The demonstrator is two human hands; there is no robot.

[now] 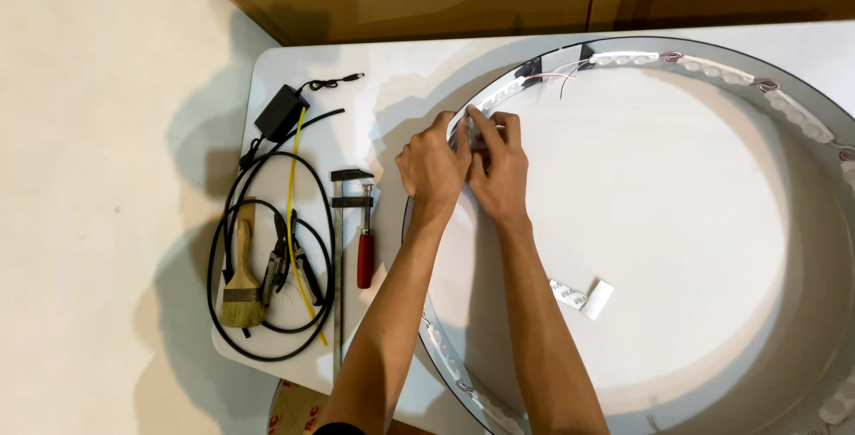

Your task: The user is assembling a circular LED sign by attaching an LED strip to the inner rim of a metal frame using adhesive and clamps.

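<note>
Hands together at the ring's point(806, 114) inner wall. Left hand point(432, 168) and right hand point(499, 172) both pinch a small light module point(465, 132) of the strip point(641, 58) against it. Clamp point(343, 248), brush point(242, 288), pliers point(283, 261), cable point(267, 221) lie left of left hand. Tape scraps point(583, 297) near right forearm.

Bright, even light falls from overhead and a little to the right, throwing soft grey shadows leftward off the white rectangular worktop point(392, 79) onto the pale floor point(98, 177). The large round metal-rimmed ring point(802, 114) casts a broad shadow inside its right wall. Focus is sharp throughout, with mild bending at the edges and no harsh glare.
</note>
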